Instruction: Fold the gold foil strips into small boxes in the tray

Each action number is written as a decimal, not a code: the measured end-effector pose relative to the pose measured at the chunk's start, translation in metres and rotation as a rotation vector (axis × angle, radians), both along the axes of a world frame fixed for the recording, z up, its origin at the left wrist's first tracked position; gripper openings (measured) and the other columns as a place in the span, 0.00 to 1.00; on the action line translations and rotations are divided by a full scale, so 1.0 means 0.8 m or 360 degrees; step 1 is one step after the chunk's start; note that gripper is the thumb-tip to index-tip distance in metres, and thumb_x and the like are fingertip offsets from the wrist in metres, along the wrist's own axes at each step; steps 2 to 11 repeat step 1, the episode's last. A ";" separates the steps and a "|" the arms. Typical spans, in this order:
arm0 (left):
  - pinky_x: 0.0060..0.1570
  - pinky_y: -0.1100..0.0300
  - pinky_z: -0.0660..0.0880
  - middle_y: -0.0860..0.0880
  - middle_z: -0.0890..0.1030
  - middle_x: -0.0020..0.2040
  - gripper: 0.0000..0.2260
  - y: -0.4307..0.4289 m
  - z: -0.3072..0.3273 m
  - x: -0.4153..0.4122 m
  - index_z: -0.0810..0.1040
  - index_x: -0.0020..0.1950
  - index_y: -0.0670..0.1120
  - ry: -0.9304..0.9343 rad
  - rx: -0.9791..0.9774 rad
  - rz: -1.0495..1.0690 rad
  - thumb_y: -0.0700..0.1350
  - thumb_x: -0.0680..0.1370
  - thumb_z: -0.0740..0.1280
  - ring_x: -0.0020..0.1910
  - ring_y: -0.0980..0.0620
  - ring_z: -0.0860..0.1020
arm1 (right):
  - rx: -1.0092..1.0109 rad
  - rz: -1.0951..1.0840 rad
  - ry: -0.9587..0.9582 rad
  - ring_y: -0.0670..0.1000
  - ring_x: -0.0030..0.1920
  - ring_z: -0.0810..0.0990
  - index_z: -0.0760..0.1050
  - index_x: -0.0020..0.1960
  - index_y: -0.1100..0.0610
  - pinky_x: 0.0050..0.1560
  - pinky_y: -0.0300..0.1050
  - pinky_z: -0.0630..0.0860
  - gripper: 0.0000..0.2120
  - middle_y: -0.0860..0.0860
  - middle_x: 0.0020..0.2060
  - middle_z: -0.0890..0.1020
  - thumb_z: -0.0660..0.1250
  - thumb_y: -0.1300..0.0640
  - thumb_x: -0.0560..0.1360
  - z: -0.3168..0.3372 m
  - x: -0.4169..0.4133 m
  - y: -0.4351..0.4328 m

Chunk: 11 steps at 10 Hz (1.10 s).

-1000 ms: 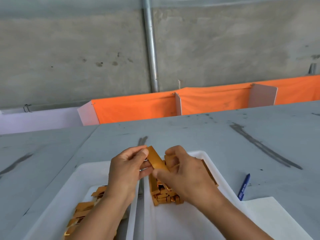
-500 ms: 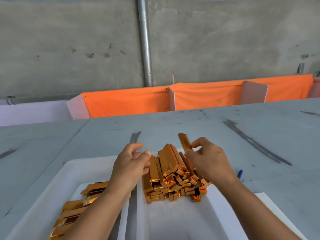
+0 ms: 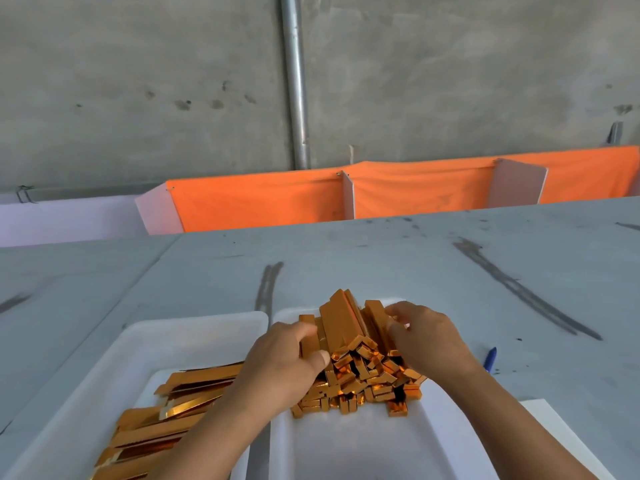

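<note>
Currently both hands bracket the stack of folded boxes [image 3: 356, 368], which sits in the far half of the right tray [image 3: 346, 445] with the boxes' long axes running away from the person and their folded ends facing back. The left hand [image 3: 287, 362] is on the stack's left flank, fingers and thumb curled round the outermost boxes. The right hand [image 3: 426, 336] is on the stack's right flank, its fingertips [image 3: 394, 311] bent onto an upper box; whether they pinch that box or only touch it cannot be told. The hands are apart, with the stack between them, and neither carries a loose strip. Judged from this, the step in hand is seating or squaring the stack. The next fold requires a fresh blank. The flat gold foil strips [image 3: 180, 403] lie left of the stack and nearer the person, in the left tray [image 3: 194, 327], with their long axes slanting from near-left toward the stack. The left hand is the nearer one; the strips' far ends are just beside its wrist. A blue pen [image 3: 490, 358] lies on the worktop [image 3: 381, 265] right of the stack, outside both trays.
</note>
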<state>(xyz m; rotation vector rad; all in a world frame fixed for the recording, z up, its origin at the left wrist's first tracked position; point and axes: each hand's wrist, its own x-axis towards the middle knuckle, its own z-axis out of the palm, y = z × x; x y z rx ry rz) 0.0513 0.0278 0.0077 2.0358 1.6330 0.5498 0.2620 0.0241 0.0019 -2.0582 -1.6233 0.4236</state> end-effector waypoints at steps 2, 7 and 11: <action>0.56 0.66 0.66 0.61 0.70 0.63 0.18 -0.017 -0.002 -0.011 0.70 0.68 0.60 -0.0013 0.0152 0.0008 0.58 0.77 0.64 0.58 0.60 0.71 | 0.0332 -0.0004 0.0328 0.38 0.43 0.78 0.78 0.58 0.43 0.34 0.28 0.70 0.11 0.41 0.53 0.81 0.61 0.52 0.81 0.012 0.000 -0.014; 0.56 0.66 0.66 0.61 0.70 0.63 0.18 -0.017 -0.002 -0.011 0.70 0.68 0.60 -0.0013 0.0152 0.0008 0.58 0.77 0.64 0.58 0.60 0.71 | 0.0332 -0.0004 0.0328 0.38 0.43 0.78 0.78 0.58 0.43 0.34 0.28 0.70 0.11 0.41 0.53 0.81 0.61 0.52 0.81 0.012 0.000 -0.014; 0.56 0.66 0.66 0.61 0.70 0.63 0.18 -0.017 -0.002 -0.011 0.70 0.68 0.60 -0.0013 0.0152 0.0008 0.58 0.77 0.64 0.58 0.60 0.71 | 0.0332 -0.0004 0.0328 0.38 0.43 0.78 0.78 0.58 0.43 0.34 0.28 0.70 0.11 0.41 0.53 0.81 0.61 0.52 0.81 0.012 0.000 -0.014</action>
